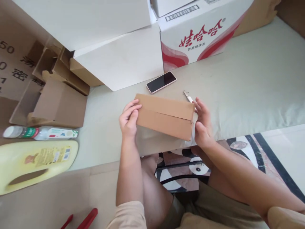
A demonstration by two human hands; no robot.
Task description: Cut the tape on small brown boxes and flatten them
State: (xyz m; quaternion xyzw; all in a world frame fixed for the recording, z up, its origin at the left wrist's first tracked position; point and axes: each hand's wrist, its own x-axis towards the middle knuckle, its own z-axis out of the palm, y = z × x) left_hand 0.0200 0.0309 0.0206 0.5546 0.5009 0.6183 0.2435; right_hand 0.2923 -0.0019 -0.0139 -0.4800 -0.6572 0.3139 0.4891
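Observation:
A small brown cardboard box (165,116) with closed flaps is held between both hands above the edge of a pale green mat (250,79). My left hand (128,119) grips the box's left end, fingers curled over the top. My right hand (202,122) presses against its right end, fingers wrapped round the edge. A black phone (161,82) lies face up just beyond the box. A small metal tool (188,96) lies by my right fingers.
White cartons (119,60) and a red-and-white printed carton (197,31) stand at the back. Open brown boxes (54,101) sit at left, with a plastic bottle (40,133) and a yellow jug (35,163). Red handles (82,219) lie near my knees.

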